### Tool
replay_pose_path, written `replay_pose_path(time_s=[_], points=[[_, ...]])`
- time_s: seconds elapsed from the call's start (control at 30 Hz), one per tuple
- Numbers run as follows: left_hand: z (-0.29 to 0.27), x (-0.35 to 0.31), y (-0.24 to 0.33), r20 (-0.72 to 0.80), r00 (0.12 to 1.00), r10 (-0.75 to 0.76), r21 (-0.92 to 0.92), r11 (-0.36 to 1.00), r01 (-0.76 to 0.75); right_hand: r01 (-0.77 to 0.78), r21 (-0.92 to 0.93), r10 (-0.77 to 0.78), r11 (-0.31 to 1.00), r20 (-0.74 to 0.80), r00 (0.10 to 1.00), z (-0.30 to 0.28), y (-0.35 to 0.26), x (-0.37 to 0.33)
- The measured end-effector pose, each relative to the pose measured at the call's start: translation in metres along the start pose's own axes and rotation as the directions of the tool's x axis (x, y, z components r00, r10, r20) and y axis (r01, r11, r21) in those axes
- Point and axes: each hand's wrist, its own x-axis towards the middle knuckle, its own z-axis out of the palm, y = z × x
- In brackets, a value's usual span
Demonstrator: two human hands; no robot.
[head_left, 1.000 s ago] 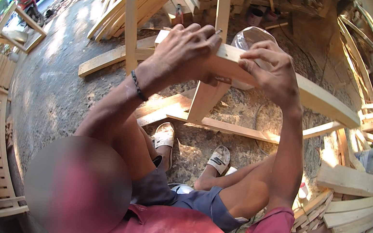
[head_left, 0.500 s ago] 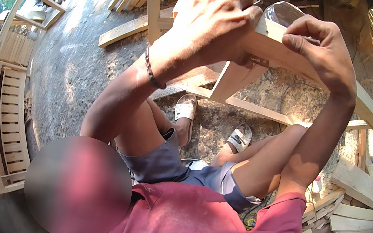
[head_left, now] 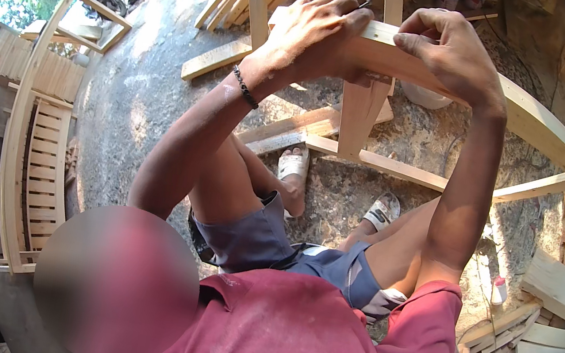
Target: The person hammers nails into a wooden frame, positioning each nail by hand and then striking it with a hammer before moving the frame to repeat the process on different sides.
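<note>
At the top middle, the left hand (head_left: 320,34) wraps tight around the curved wood piece (head_left: 529,112). The right hand (head_left: 446,54) pinches its edge (keep it steady, I think).

Small white bottle w/ red cap (head_left: 499,291), on ground, lower right.

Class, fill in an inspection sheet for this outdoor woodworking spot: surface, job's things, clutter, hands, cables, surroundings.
Surface: rough ground, dusty, sunlit.
Job's things: curved wooden rail on a wooden frame, held up before the seated person.
Clutter: offcut planks at right; plank on the ground; small bottle.
Hands: left hand grips the rail, a thin tool under its fingers; right hand pinches the rail's top edge.
Cables: nothing seen.
Surroundings: slatted bench at left, trees beyond.
</note>
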Motion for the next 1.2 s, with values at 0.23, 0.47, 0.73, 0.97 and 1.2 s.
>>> replay_pose_path(time_s=[0.23, 0.47, 0.73, 0.97, 1.2], points=[[0.019, -0.019, -0.010, -0.010, 1.000, -0.027, -0.055, 0.998, 0.026, -0.011, -0.074, 0.007, 0.997, -0.050, 0.999, 0.017, 0.002, -0.005], [0.029, -0.035, -0.016, -0.053, 0.998, -0.026, -0.051, 0.998, 0.024, 0.085, -0.191, -0.112, 0.978, -0.138, 0.984, 0.055, -0.002, -0.007], [0.031, -0.013, -0.037, 0.069, 0.997, 0.031, -0.158, 0.987, -0.019, 0.006, -0.338, -0.018, 0.941, -0.033, 0.999, 0.040, -0.006, 0.022], [0.049, 0.001, -0.059, 0.097, 0.994, 0.053, -0.202, 0.979, -0.032, 0.077, -0.435, -0.073, 0.897, 0.024, 0.997, 0.030, -0.003, 0.042], [0.050, -0.002, -0.062, 0.057, 0.996, 0.067, -0.170, 0.984, -0.057, 0.063, -0.517, -0.116, 0.854, -0.071, 0.991, 0.042, -0.028, 0.034]])
